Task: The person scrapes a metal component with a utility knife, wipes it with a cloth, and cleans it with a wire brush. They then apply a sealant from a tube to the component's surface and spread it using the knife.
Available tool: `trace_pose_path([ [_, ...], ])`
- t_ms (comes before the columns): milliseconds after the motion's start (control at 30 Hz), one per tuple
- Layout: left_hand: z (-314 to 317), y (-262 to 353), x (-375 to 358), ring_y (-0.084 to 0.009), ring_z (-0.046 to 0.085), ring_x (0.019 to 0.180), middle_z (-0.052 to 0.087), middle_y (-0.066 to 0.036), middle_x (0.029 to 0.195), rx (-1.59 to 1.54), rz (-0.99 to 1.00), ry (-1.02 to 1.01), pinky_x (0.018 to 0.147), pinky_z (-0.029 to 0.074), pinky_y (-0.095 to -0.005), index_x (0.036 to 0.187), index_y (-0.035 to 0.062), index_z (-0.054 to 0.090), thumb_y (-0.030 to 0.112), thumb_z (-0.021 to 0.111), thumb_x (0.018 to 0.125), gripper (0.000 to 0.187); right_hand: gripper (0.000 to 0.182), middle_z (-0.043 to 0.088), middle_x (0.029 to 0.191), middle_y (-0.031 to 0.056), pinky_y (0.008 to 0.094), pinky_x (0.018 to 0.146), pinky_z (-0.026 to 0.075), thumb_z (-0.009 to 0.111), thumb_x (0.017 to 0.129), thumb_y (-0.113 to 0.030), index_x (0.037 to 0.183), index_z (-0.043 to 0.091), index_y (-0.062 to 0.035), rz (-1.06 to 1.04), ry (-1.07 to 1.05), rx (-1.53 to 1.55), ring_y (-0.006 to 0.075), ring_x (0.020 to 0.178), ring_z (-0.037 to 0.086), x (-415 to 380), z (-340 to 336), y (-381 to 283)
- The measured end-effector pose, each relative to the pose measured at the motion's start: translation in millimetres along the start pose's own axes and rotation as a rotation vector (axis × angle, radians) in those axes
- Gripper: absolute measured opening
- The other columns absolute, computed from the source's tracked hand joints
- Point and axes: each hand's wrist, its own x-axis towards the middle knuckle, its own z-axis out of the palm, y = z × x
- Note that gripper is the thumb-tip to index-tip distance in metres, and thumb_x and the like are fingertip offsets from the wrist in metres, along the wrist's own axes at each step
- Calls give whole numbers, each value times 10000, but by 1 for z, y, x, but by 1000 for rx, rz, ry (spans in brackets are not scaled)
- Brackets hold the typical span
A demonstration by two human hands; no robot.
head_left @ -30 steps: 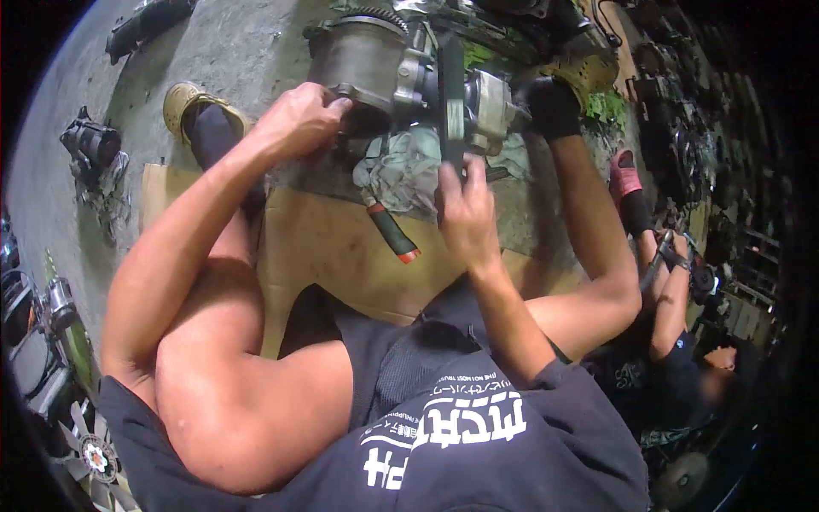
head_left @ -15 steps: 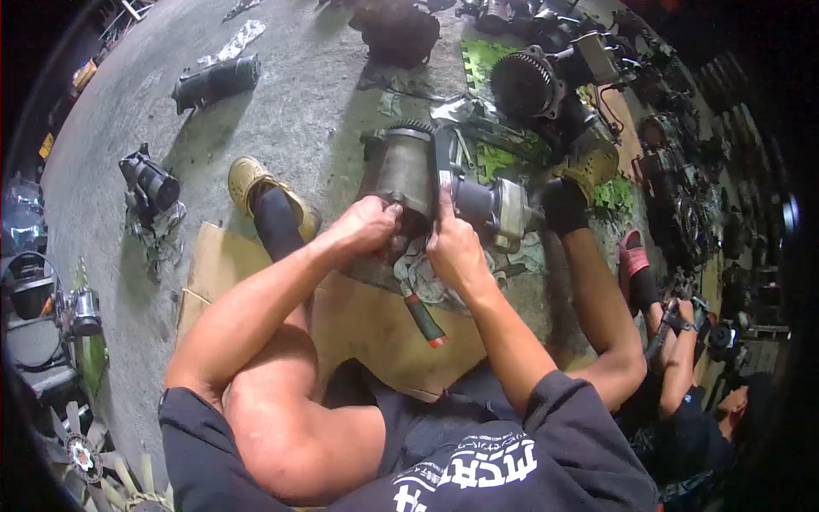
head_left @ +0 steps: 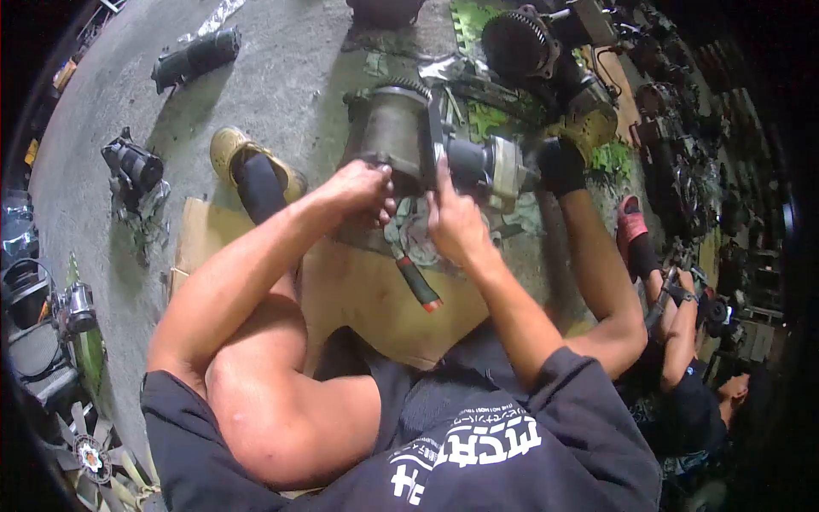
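Observation:
A grey metal cylinder part (head_left: pixel 392 128) with a toothed gear on its top stands on the floor between my feet. My left hand (head_left: pixel 367 189) is at its lower edge, fingers curled; what they pinch is too small to make out. Against the right side of a dark flat bar (head_left: pixel 438 135) rests my right hand (head_left: pixel 459 220), its index finger stretched up along the bar and the other fingers bent. Right of the bar lies a dark cylindrical part with a pale metal housing (head_left: pixel 505 171). A black handle with a red end (head_left: pixel 419 284) lies below the hands.
Cardboard (head_left: pixel 375 294) lies under my legs. A black cylinder (head_left: pixel 197 58) and another dark part (head_left: pixel 133 167) are on the floor at left. A large gear assembly (head_left: pixel 518 44) stands at upper right. A co-worker (head_left: pixel 682 341) sits at lower right; a fan (head_left: pixel 89 454) is at lower left.
The view has shifted, so the floor parts appear higher in the frame. My left hand's fingers have turned and hang lower beside the cylinder. My right hand remains at the bar.

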Motion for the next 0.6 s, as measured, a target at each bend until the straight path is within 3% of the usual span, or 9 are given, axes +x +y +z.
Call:
trace_pose_path([
  [133, -2, -1, 3, -184, 621, 546, 633, -61, 753, 32, 45, -24, 517, 526, -335, 930, 71, 531, 389, 458, 1066, 353, 654, 628, 771, 358, 578, 691, 477, 508, 1001, -225, 1587, 225, -159, 51, 27, 186, 528, 784, 638, 6, -5, 0],
  [167, -2, -2, 4, -184, 618, 538, 630, -61, 749, 76, 66, -8, 513, 522, -334, 911, 75, 526, 381, 456, 1067, 351, 638, 621, 698, 306, 526, 670, 487, 505, 1011, -218, 1587, 237, -161, 68, 55, 244, 461, 684, 656, -2, -1, 4],
  [267, -1, -3, 0, -181, 618, 545, 624, -57, 743, 154, 48, 23, 510, 520, -335, 906, 78, 521, 374, 450, 1069, 345, 705, 619, 730, 341, 570, 649, 472, 518, 1002, -220, 1592, 148, -111, 70, 28, 430, 527, 700, 629, -41, 21, 10],
  [400, 0, -6, 3, -173, 603, 541, 611, -50, 732, 35, 55, -1, 490, 503, -332, 899, 82, 513, 376, 444, 1069, 347, 700, 619, 764, 359, 588, 686, 468, 518, 1005, -230, 1590, 154, -104, 103, -89, 279, 544, 739, 621, -32, 11, 1],
  [433, 6, -3, 0, -169, 597, 538, 607, -46, 730, 130, 42, 80, 482, 494, -329, 898, 84, 512, 378, 449, 1068, 345, 682, 616, 737, 356, 605, 710, 473, 505, 1007, -242, 1583, 173, -92, -28, 41, 249, 552, 733, 617, -12, 18, 12],
  [600, 7, 0, -5, -167, 597, 537, 602, -41, 717, 54, 48, 61, 477, 488, -326, 893, 88, 517, 372, 455, 1065, 337, 700, 621, 842, 399, 612, 776, 488, 517, 985, -247, 1575, 183, -73, 100, 23, 128, 557, 819, 631, 38, -5, -1],
])
